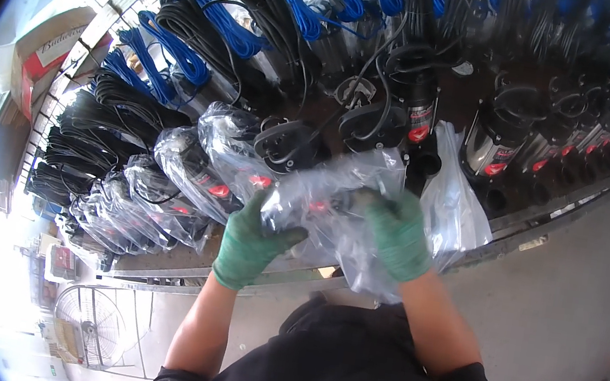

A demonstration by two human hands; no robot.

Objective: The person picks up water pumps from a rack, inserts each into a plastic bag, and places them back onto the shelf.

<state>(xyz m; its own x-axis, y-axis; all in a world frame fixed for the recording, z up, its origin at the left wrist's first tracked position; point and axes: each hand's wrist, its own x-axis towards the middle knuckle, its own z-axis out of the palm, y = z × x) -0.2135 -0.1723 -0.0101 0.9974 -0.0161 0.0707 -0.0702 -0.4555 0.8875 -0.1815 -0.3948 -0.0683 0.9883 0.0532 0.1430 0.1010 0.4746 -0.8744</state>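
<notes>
Clear bag (349, 240), crumpled, red patch (318, 206) showing through, at bench (166, 261) edge

A long dark workbench (190, 262) sweeps across the frame, crowded with silver-and-black pumps (500, 141) standing in rows at upper right. Plastic-bagged pumps (191, 162) line its left side, and loose clear bags (455, 201) drape over the front edge right of center.

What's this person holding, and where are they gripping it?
A clear bag, blurred. The right hand seems to grip its right side; the left hand is at its left side, but whether it grips cannot be told.
</notes>
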